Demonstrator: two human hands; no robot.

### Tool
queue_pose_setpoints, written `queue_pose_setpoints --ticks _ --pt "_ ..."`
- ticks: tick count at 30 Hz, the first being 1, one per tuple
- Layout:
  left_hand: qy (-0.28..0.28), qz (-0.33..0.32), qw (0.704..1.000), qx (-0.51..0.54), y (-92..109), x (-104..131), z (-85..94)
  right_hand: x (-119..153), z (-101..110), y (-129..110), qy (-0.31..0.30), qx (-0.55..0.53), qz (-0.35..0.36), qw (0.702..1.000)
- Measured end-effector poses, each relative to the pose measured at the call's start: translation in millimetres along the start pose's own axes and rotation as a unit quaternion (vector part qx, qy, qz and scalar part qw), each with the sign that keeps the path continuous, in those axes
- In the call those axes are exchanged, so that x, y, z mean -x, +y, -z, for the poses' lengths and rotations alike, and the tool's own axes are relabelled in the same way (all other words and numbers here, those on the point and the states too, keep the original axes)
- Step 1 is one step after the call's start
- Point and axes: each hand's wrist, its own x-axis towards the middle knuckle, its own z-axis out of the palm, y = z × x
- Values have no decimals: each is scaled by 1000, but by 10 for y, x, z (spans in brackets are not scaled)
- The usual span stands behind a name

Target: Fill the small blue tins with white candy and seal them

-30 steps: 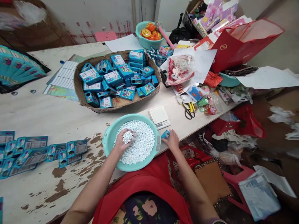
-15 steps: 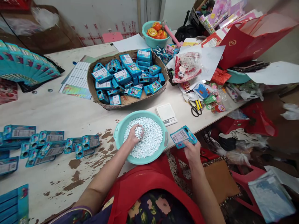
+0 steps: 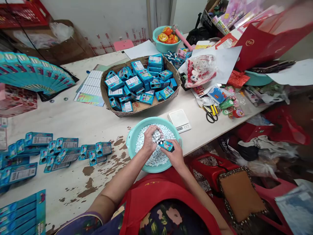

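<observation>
Teal bowl (image 3: 131, 139), centre of frame: above it, left grip (image 3: 148, 140) cups pellets (image 3: 156, 135) beside a box (image 3: 167, 145) clasped in right grip (image 3: 176, 155); spillage possible should left grip loosen.

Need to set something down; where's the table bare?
Broad bare tabletop lies between the printed sheets and the blue packs; a narrower patch lies between scale and scissors. Crowded: right of the scissors, and the basin under left hand and right hand.
</observation>
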Motion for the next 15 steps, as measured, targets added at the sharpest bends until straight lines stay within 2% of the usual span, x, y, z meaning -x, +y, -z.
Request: queue_pose_setpoints --ticks 4,9,15 --pt "13 -9 1000 0 -2 -32 45 -48 6 -38 -14 12 16 1000" --pt "6 -8 1000 -16 59 -13 3 -110 31 -85 -34 17 19 999" --pt "-9 -24 999 -39 39 -17 -10 -122 13 -83 -39 30 30 998"
